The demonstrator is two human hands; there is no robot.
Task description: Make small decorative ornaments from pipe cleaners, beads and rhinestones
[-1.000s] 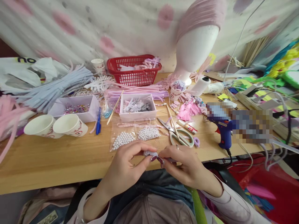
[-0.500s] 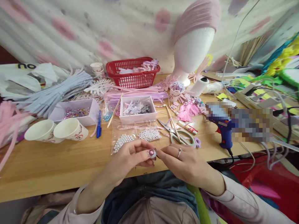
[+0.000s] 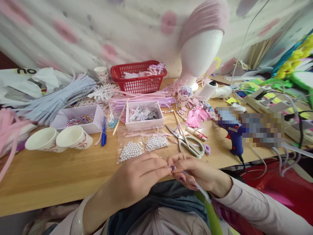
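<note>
Pale strip [image 3: 202,191] was at the right hand [image 3: 195,170]: it came out from under the fingers and angled down past the near edge of the tabletop [image 3: 73,176], over the lap. Right grip was narrow, fingers bent around the strip. Left hand [image 3: 139,174] met it fingertip to fingertip; its fingers were close together, but whatever was between them was hidden, so couldn't tell if that grip was closed on anything. Just beyond the hands: white beads [image 3: 131,152] in clear plastic, two heaps. Scissors [image 3: 180,136] lay near the right hand, blades apart, wooden sticks [image 3: 179,121] across them, lavender loop [image 3: 207,149] just beside the handles. Blue glue gun [image 3: 236,138] stood farther right, part of that area pixelated. White box [image 3: 144,124] held bows and silvery bits; lavender box [image 3: 95,125] held gems, blue pen [image 3: 104,132] beside it. Red basket [image 3: 139,85] and mannequin head [image 3: 201,54] stood at the back.
</note>
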